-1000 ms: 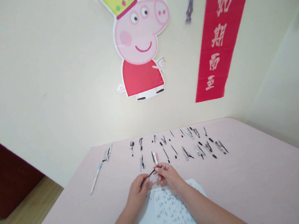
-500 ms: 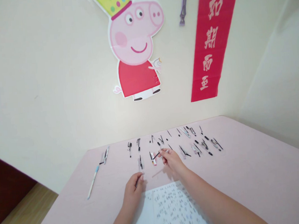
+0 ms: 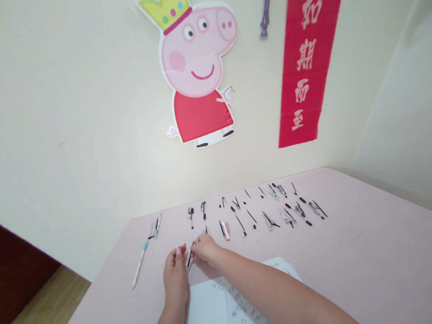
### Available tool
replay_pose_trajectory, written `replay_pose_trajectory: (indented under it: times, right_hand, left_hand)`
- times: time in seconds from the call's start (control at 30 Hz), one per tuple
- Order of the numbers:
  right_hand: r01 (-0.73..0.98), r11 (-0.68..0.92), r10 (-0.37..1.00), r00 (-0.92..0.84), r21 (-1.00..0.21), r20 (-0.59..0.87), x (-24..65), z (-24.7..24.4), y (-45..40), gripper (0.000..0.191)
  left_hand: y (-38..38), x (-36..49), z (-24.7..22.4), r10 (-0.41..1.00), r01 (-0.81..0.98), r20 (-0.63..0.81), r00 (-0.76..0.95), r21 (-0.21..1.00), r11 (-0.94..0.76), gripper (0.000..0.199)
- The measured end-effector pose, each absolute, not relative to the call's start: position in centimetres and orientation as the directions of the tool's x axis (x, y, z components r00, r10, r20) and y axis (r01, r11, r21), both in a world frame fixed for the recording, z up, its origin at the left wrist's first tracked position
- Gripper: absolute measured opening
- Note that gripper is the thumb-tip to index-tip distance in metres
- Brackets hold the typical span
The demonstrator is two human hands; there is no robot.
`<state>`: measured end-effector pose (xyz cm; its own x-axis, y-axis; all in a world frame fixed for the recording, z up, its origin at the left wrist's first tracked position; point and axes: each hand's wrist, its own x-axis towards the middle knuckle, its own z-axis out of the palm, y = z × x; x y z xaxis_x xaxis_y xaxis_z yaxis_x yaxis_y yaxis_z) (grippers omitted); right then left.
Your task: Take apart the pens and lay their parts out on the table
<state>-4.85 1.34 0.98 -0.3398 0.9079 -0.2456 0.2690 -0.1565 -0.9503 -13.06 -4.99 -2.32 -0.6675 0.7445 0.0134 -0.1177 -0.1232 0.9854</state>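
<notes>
Near the sheet's top edge, my right hand (image 3: 206,247) pinches a thin dark pen refill (image 3: 189,258) that slants down to the left. Close beside it on the left is my left hand (image 3: 175,269), its fingers curled together around something too small to make out. Handwritten paper (image 3: 207,305) lies under my forearms. Beyond the hands, pen parts are spread in loose rows, among them a pink and white piece (image 3: 226,230) and a dark refill (image 3: 240,223).
The pink table (image 3: 355,251) meets a wall behind the pen parts. A white and blue pen (image 3: 139,266) lies at the left. A cartoon pig cutout (image 3: 198,74) and a red banner (image 3: 305,67) hang on the wall.
My right hand has moved left and nearer, away from the pen parts to beside my left hand. My left hand has shifted left. The view has turned slightly.
</notes>
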Motion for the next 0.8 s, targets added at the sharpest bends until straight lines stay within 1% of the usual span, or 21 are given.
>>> replay_pose_trajectory:
  times: [0.1,0.23,0.4,0.57,0.67,0.8]
  right_hand:
    - [0.395,-0.152,0.919,-0.281,-0.906,-0.277,-6.0,0.4,1.6,0.012]
    - [0.503,-0.084,0.926,-0.280,-0.860,-0.254,-6.3,0.5,1.8,0.001]
    - [0.578,-0.016,0.922,-0.308,-0.816,-0.236,-6.1,1.1,1.4,0.010]
    - [0.588,0.049,0.925,-0.332,-0.808,-0.185,-5.5,1.7,0.6,0.024]
    - [0.588,0.108,0.936,-0.331,-0.802,-0.117,-4.9,2.0,-0.1,0.030]
    - [0.589,0.264,0.924,-0.382,-0.764,0.025,-3.9,1.9,-1.1,0.031]
  left_hand:
    - [-4.9,-12.8,-2.0,0.772,-0.192,-0.028,-0.635,0.974,-0.123,0.027]
    - [-4.9,-12.4,-1.6,0.786,-0.201,-0.036,-0.618,0.973,-0.114,0.023]
    - [-4.9,-12.4,-1.7,0.783,-0.199,-0.034,-0.621,0.973,-0.115,0.025]
    - [-4.9,-12.5,-1.7,0.778,-0.165,-0.017,-0.628,0.980,-0.111,0.028]
    - [-4.8,-12.5,-1.8,0.770,-0.154,-0.008,-0.638,0.981,-0.117,0.029]
    - [-4.7,-12.5,-2.0,0.765,-0.177,-0.029,-0.643,0.978,-0.111,0.027]
